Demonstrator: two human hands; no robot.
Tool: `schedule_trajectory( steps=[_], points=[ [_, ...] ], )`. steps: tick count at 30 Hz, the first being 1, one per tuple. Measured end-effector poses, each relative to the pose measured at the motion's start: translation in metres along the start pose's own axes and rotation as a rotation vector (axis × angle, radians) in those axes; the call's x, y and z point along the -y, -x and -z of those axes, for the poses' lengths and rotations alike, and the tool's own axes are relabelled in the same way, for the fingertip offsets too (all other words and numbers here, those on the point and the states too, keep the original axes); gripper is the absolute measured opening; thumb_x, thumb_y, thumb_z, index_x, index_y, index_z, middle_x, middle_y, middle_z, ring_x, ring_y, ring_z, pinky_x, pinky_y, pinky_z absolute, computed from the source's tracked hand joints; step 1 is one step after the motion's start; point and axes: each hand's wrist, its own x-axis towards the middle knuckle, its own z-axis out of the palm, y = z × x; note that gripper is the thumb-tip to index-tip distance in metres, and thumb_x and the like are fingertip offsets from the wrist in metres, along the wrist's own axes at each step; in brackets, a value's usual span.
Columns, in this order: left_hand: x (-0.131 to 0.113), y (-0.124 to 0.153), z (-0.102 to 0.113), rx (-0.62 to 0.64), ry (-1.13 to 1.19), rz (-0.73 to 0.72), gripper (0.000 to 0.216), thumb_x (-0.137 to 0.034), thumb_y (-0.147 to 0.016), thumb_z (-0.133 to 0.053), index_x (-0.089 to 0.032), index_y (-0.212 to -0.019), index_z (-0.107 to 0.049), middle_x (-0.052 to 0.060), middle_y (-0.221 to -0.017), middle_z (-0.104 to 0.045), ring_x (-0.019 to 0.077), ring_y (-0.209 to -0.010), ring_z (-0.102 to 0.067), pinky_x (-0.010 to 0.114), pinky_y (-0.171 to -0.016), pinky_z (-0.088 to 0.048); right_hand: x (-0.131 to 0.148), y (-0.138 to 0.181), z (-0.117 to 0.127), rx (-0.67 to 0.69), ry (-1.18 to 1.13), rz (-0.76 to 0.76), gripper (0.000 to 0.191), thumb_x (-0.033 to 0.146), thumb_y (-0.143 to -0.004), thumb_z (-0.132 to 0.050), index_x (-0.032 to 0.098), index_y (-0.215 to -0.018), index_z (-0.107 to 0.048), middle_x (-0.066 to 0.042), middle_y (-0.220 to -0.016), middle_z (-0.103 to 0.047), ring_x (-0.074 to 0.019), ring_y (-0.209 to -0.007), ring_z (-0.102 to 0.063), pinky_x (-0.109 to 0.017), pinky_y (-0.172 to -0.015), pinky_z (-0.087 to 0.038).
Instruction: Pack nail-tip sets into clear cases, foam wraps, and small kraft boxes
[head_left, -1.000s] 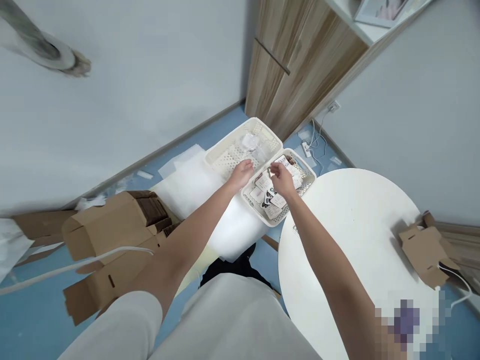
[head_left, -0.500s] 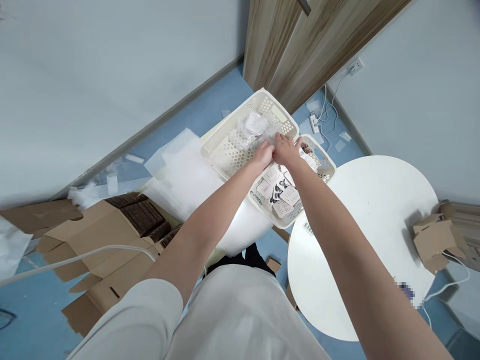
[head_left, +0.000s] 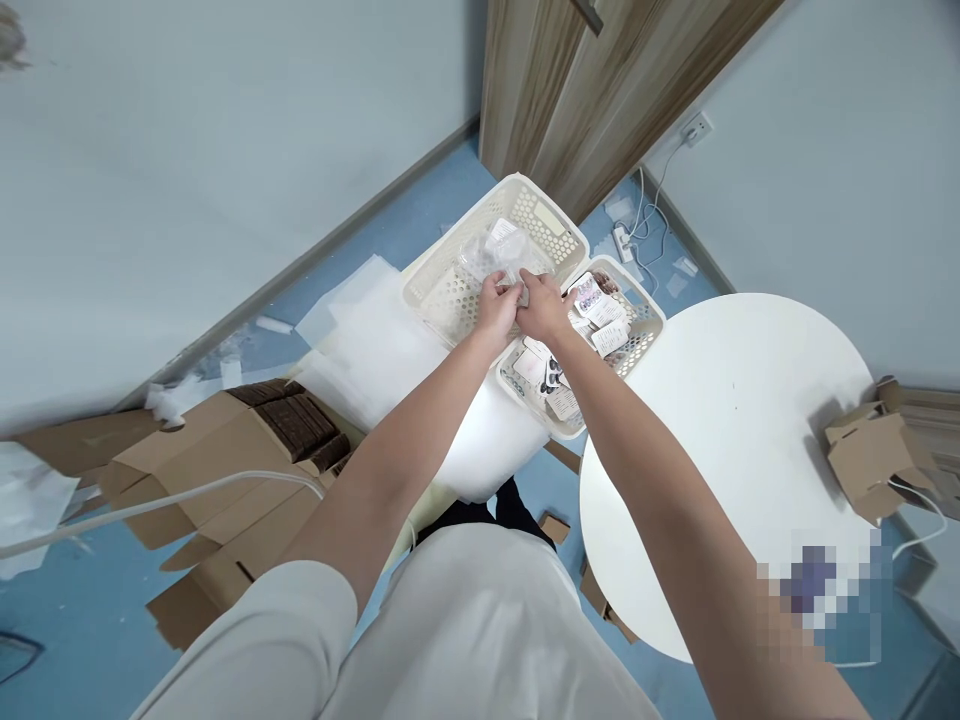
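Observation:
My left hand (head_left: 497, 305) and my right hand (head_left: 541, 304) meet over the near right side of a cream perforated basket (head_left: 442, 262). The fingers of both are closed on a clear plastic bag (head_left: 523, 287), pinched between them and partly hidden. Further into that basket lie more crumpled clear plastic bags (head_left: 504, 240), with a white piece among them. Beside it, under my right wrist, a second cream basket (head_left: 651, 322) holds many printed cards (head_left: 611, 337), some with dark oval patterns.
White sheets (head_left: 375, 320) lie left of the baskets. Open cardboard boxes (head_left: 187, 460) with dark brown packs (head_left: 296, 425) stand at the left, crossed by a white cable (head_left: 187, 495). A round white table (head_left: 720, 400) bears a small cardboard box (head_left: 874, 455). A power strip (head_left: 622, 244) lies on the floor.
Both hands have moved left, further over the larger basket, uncovering more cards in the smaller one. The view has shifted slightly.

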Motion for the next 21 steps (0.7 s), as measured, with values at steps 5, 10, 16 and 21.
schedule_trajectory(
  steps=[5,10,16,21],
  points=[
    [-0.02,0.028,0.01,-0.005,0.004,0.02,0.039,-0.022,-0.071,-0.061,-0.018,-0.106,-0.044,0.001,-0.085,-0.052,0.0105,-0.073,-0.056,0.024,-0.067,-0.043,0.014,0.024,-0.002,-0.014,-0.081,0.06,0.058,0.022,-0.074,-0.043,0.019,-0.131,-0.033,-0.012,-0.12,-0.042,-0.0303,-0.117,-0.037,-0.057,-0.101,-0.014],
    [-0.036,0.068,0.021,0.08,-0.035,-0.054,0.023,-0.022,-0.073,-0.053,-0.018,-0.095,-0.052,0.0,-0.079,-0.054,0.0099,-0.07,-0.056,0.022,-0.062,-0.044,0.017,0.066,0.007,-0.192,-0.285,0.111,0.041,0.029,-0.077,-0.045,0.019,-0.117,-0.049,-0.01,-0.122,-0.038,-0.0247,-0.12,-0.034,-0.042,-0.102,-0.025],
    [-0.034,0.148,0.024,0.167,-0.185,-0.106,0.051,-0.023,-0.07,-0.056,-0.022,-0.119,-0.042,-0.001,-0.081,-0.056,0.0105,-0.071,-0.058,0.025,-0.069,-0.045,-0.009,0.154,0.024,-0.308,-0.879,-0.101,0.028,0.04,-0.078,-0.047,0.022,-0.099,-0.05,-0.005,-0.102,-0.053,-0.0174,-0.091,-0.055,-0.034,-0.077,-0.046],
    [-0.016,0.226,0.017,0.381,-0.311,-0.036,0.053,-0.026,-0.07,-0.058,-0.023,-0.12,-0.039,-0.002,-0.082,-0.056,0.0125,-0.071,-0.062,0.031,-0.076,-0.045,-0.051,0.255,0.03,-0.347,-1.207,-0.212,0.035,0.039,-0.067,-0.062,0.024,-0.094,-0.045,-0.002,-0.102,-0.055,-0.0104,-0.066,-0.058,-0.03,-0.068,-0.049]
  ],
)
